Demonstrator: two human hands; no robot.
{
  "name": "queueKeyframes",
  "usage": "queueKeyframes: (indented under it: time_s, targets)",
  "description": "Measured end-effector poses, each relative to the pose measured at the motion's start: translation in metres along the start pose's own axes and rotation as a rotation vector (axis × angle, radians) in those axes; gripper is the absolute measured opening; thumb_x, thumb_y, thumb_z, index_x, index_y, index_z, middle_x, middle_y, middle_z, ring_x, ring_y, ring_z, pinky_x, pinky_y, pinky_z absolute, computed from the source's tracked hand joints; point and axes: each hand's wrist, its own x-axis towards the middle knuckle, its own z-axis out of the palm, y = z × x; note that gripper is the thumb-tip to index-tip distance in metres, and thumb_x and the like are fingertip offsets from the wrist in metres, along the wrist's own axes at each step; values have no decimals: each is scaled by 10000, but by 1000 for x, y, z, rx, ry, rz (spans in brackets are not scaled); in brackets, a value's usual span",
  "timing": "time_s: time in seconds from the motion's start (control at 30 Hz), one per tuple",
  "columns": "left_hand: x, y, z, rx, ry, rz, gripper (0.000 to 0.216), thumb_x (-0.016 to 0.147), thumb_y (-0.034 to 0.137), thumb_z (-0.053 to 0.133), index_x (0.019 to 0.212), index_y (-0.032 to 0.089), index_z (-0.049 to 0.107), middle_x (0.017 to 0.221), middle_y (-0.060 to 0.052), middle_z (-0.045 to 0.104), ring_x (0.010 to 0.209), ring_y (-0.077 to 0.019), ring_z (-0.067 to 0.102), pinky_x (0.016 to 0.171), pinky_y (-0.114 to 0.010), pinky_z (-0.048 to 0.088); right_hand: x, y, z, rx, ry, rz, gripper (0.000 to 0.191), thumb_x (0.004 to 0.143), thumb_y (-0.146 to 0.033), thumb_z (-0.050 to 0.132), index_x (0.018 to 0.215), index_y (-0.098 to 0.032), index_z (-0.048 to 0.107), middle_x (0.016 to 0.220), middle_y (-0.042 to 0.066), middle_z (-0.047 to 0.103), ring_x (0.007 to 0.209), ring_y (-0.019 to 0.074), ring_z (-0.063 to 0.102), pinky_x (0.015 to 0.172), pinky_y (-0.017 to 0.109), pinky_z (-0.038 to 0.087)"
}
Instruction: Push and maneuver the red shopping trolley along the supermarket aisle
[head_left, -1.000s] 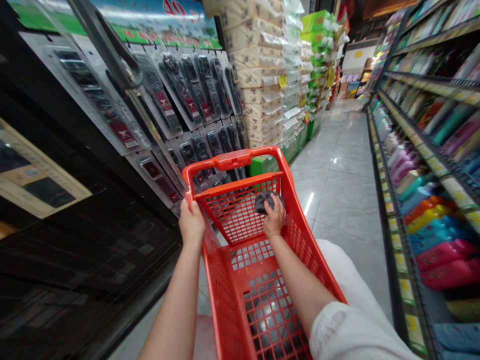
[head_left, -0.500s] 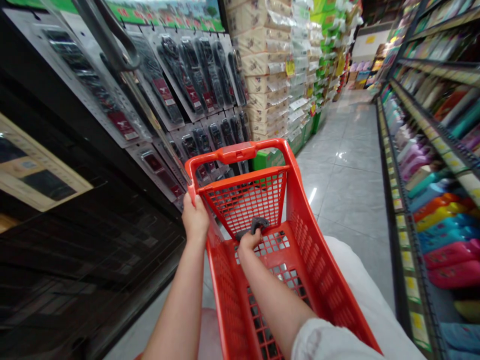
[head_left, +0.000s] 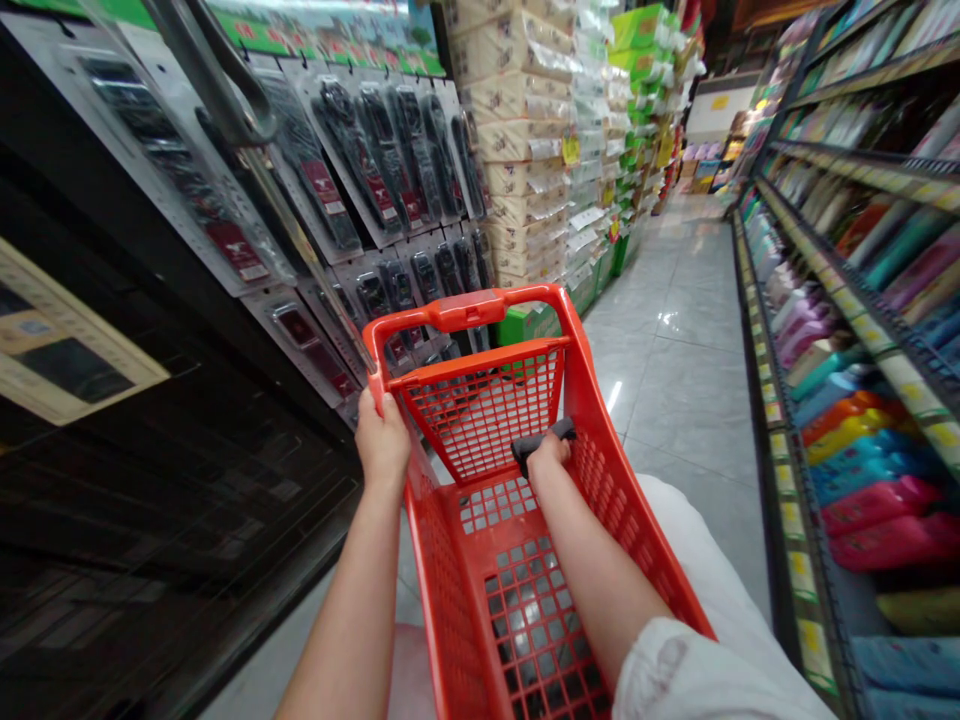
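A red plastic shopping cart [head_left: 517,530] with grid walls and floor stands in front of me. My left hand [head_left: 382,440] is closed around the frame at its upper left corner, just below the handle bar. Inside the basket, my right hand [head_left: 551,455] is closed on a dark grey cloth [head_left: 531,442]. The cloth is bunched beside the far right corner, where the hinged grid flap [head_left: 491,410] meets the side wall. The fingers of my right hand are partly hidden behind the wrist and the cloth.
On the left, packaged belts [head_left: 375,150] hang on a rack, with a grey-topped metal pole [head_left: 300,240] in front. Stacked cartons [head_left: 521,180] stand beyond. A shelf with colourful bottles [head_left: 874,470] lines the right. Grey floor tiles [head_left: 675,330] run along the aisle.
My right hand has moved right with the cloth, from the middle of the flap's foot to the right side wall. My left hand keeps its hold; the view has shifted slightly.
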Motion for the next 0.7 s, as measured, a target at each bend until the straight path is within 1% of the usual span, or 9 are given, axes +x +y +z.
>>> queueKeyframes:
  time_s: [0.1,0.17,0.23,0.3,0.37,0.4,0.5,0.57,0.7]
  targets:
    - [0,0,2,-17,6,-1,385,928,322,393,1227,196,601,1146,-98,687,1097,-262,625,989,-386,463,-3,-14,2,58,28,-105,397,874,-268,445,1204,-146,627,1084,145,678,921,253,648,780,341,516]
    - [-1,1,1,-22,-4,5,382,930,316,389,1225,194,597,1140,-97,687,1107,-262,620,996,-387,459,-12,-16,5,78,66,-238,377,871,-296,474,1165,-149,658,1143,162,627,1014,266,607,887,361,481]
    - [-3,2,0,-18,-13,8,381,931,308,380,1217,180,597,1132,-104,685,1112,-265,618,998,-385,457,-20,-14,4,57,100,-475,361,855,-265,494,1137,-148,687,1188,165,570,1100,273,555,973,385,433]
    - [-4,2,-2,-13,-15,8,385,933,305,374,1211,164,599,1136,-115,681,1117,-269,616,999,-383,455,-26,-8,1,-8,77,-764,412,824,-184,496,1192,-177,682,1236,141,515,1165,263,507,1024,403,392]
    - [-5,1,-4,-12,-10,7,389,934,304,375,1221,160,595,1140,-117,679,1117,-269,617,999,-379,453,-30,0,-2,-85,8,-982,532,787,-104,487,1274,-249,645,1277,102,472,1201,245,468,1043,412,369]
    - [-6,1,-4,-14,-7,7,388,935,303,376,1224,164,594,1137,-113,680,1116,-267,618,998,-376,454,-33,4,-3,-124,-25,-1054,586,770,-73,482,1295,-287,631,1289,86,459,1209,241,452,1042,416,364]
    - [-6,0,-5,-23,2,-4,365,936,300,385,1207,186,601,1112,-90,691,1105,-256,622,988,-363,459,-46,14,-3,-296,-150,-1164,666,743,-16,472,1284,-368,632,1319,65,437,1205,252,416,1021,430,365]
    - [-7,-1,-5,-32,7,-7,348,937,305,391,1189,201,607,1097,-75,697,1104,-248,623,982,-349,463,-58,19,-1,-490,-299,-1216,675,767,-24,486,1315,-400,602,1364,65,423,1209,273,390,1018,437,351]
    - [-6,-3,-4,-35,18,-8,344,942,316,395,1192,212,607,1089,-67,703,1095,-242,630,962,-329,471,-79,26,4,-853,-643,-1374,602,901,-127,487,1392,-476,488,1452,42,417,1238,278,369,1012,427,315]
